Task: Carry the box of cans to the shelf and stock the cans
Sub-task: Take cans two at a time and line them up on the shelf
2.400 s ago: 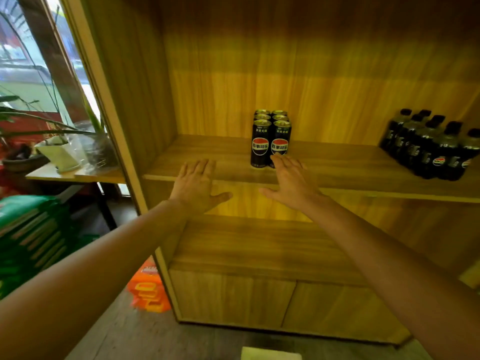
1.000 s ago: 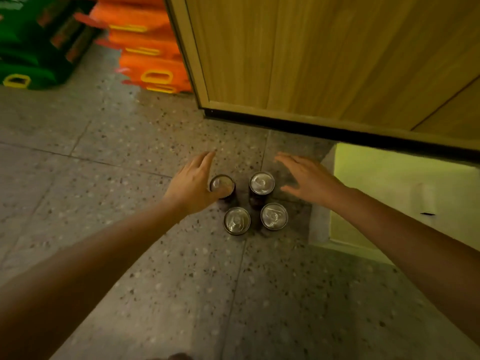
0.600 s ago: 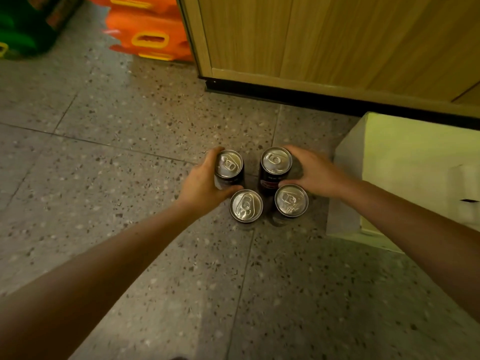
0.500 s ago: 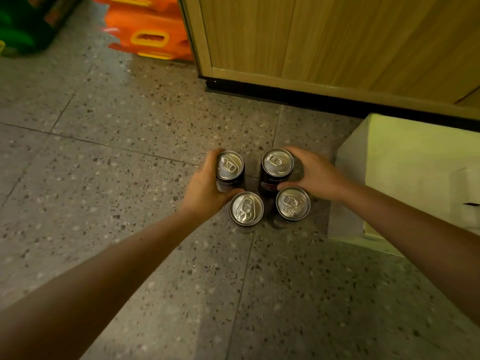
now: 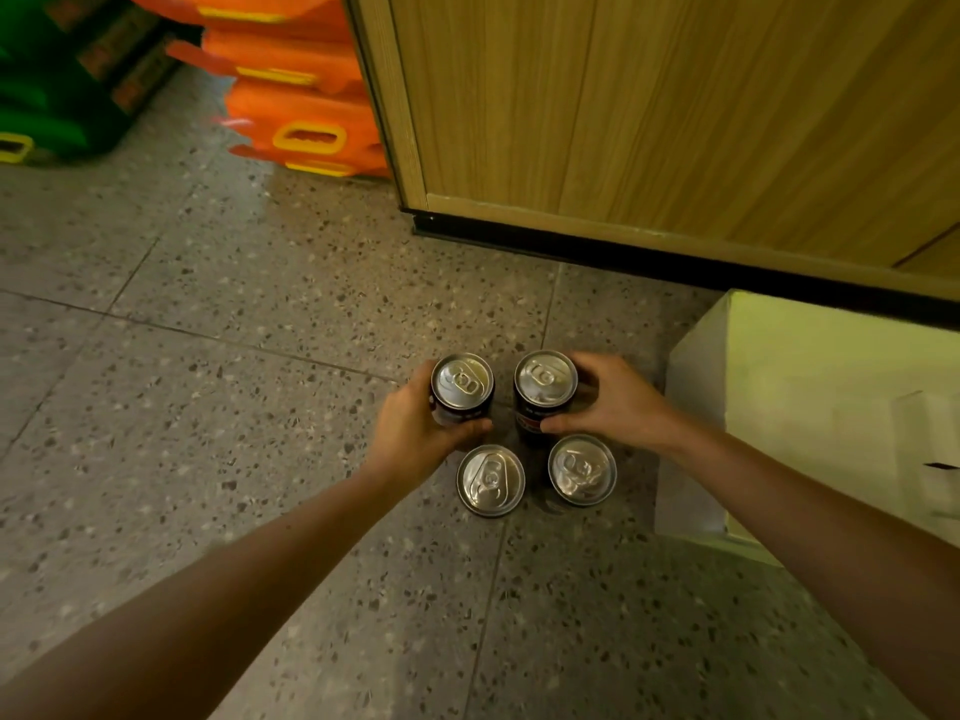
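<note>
Cans [image 5: 462,387] gripped, one in left hand [image 5: 415,433], one in right hand [image 5: 618,402]; lift straight, clear the neighbours

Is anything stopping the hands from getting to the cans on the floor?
No. The left hand already wraps the far left can, and the right hand wraps the far right can. The two near cans stand free, untouched.
</note>
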